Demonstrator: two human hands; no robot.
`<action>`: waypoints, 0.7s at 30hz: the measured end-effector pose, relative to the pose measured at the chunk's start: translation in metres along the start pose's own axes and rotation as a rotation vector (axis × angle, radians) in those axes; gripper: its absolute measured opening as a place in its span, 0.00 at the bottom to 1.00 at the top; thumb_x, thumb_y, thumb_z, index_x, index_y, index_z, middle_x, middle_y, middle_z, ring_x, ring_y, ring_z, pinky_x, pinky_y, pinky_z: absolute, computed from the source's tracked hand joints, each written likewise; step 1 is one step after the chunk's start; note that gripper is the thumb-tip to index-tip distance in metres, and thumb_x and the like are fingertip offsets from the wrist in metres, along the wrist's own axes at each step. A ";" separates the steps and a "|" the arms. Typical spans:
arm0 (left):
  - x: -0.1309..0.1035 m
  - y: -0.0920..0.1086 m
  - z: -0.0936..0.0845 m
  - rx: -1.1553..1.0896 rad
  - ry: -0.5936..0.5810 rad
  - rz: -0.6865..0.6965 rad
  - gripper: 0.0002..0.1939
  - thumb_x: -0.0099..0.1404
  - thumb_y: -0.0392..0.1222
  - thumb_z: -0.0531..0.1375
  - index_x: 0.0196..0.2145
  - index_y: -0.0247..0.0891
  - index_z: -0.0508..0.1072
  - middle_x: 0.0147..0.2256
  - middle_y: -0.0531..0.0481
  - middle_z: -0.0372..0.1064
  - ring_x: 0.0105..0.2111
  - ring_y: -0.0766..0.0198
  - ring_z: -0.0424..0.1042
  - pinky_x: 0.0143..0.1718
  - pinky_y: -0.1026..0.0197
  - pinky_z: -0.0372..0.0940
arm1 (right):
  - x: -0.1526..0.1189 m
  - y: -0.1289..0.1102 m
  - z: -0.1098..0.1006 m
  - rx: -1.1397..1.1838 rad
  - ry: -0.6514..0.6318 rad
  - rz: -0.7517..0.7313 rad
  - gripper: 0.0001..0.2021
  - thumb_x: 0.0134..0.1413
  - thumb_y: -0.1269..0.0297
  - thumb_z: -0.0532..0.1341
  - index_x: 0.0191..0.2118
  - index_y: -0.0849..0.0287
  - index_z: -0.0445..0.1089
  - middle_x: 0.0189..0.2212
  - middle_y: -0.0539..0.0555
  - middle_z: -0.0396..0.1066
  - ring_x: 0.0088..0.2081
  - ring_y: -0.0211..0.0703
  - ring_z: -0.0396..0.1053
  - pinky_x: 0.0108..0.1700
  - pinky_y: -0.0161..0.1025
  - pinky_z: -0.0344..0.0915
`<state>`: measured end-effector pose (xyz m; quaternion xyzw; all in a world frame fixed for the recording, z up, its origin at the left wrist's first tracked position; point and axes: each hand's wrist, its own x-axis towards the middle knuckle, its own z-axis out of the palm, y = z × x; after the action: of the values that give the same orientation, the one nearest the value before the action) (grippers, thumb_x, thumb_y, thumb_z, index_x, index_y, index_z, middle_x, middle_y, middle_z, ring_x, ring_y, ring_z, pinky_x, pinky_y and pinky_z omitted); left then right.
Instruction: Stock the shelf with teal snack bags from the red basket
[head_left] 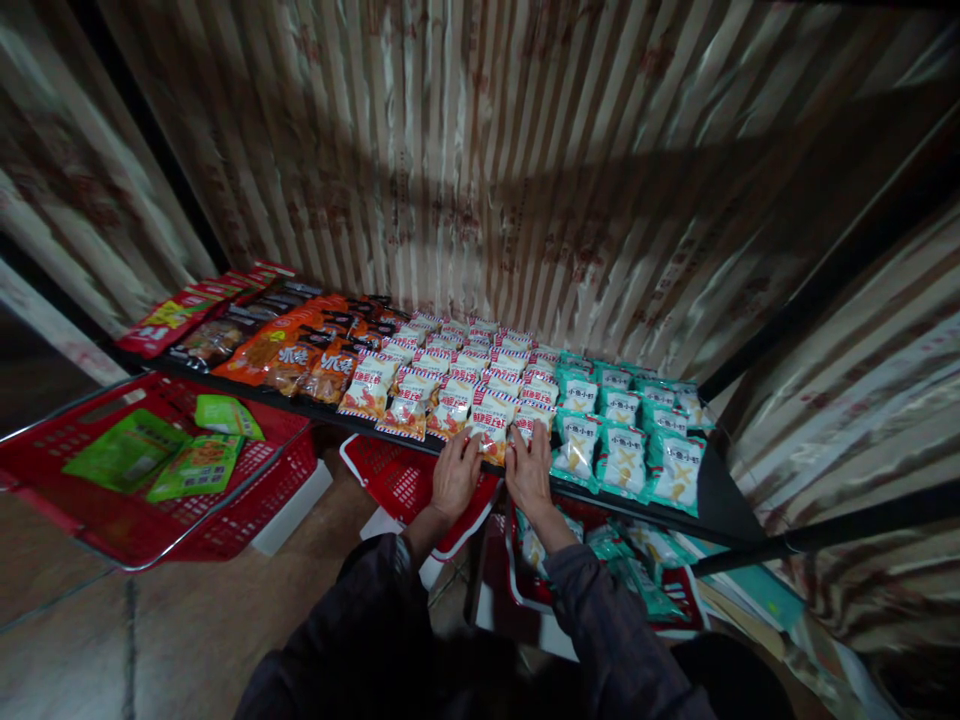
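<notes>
My left hand (454, 480) and my right hand (529, 472) are at the front edge of a black shelf (724, 500). Between them is a white and orange snack packet (491, 415) in the front row, its lower edges pinched by my fingertips from both sides. The fingers of my right hand also lie against the neighbouring white packet (534, 412). Matching packets (454, 400) stand in rows to the left and behind. Right of my hands are rows of teal snack packets (624, 455).
Orange and black packets (281, 350) and red packets (176, 315) fill the shelf's left end. Below are a red basket (262, 450) with green packets (199, 465), another red basket (397, 475), and one with teal packets (637, 575). Striped curtain (450, 170) hangs behind; black posts (787, 300) flank the shelf.
</notes>
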<state>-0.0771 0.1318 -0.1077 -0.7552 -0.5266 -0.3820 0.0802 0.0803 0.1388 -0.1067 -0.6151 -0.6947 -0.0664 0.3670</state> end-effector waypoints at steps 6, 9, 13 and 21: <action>0.007 0.003 0.000 0.046 0.019 -0.024 0.18 0.69 0.38 0.53 0.56 0.36 0.68 0.54 0.37 0.68 0.52 0.51 0.70 0.52 0.50 0.68 | -0.001 0.001 0.001 -0.013 0.004 -0.003 0.21 0.64 0.67 0.49 0.60 0.58 0.65 0.70 0.61 0.42 0.69 0.59 0.41 0.63 0.60 0.54; 0.009 0.004 0.001 0.049 0.002 -0.038 0.19 0.69 0.38 0.53 0.56 0.38 0.68 0.55 0.37 0.68 0.54 0.51 0.69 0.53 0.50 0.67 | -0.001 0.000 0.000 -0.028 0.004 -0.009 0.21 0.65 0.67 0.49 0.60 0.58 0.66 0.70 0.61 0.42 0.69 0.59 0.41 0.63 0.59 0.54; 0.008 0.004 0.003 0.054 -0.005 -0.038 0.19 0.69 0.37 0.53 0.56 0.40 0.69 0.56 0.38 0.67 0.55 0.51 0.68 0.54 0.49 0.67 | -0.001 -0.002 -0.002 -0.030 0.009 -0.016 0.21 0.65 0.64 0.49 0.61 0.56 0.64 0.70 0.61 0.41 0.70 0.60 0.39 0.63 0.62 0.52; 0.006 -0.001 0.004 0.010 -0.019 -0.035 0.22 0.70 0.40 0.50 0.61 0.36 0.64 0.59 0.36 0.64 0.59 0.51 0.65 0.56 0.49 0.65 | -0.001 -0.009 -0.008 -0.112 -0.033 -0.039 0.24 0.66 0.57 0.51 0.64 0.54 0.60 0.70 0.61 0.44 0.70 0.60 0.36 0.64 0.61 0.48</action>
<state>-0.0750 0.1395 -0.1069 -0.7490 -0.5424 -0.3735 0.0723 0.0759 0.1315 -0.0983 -0.6222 -0.7074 -0.1023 0.3192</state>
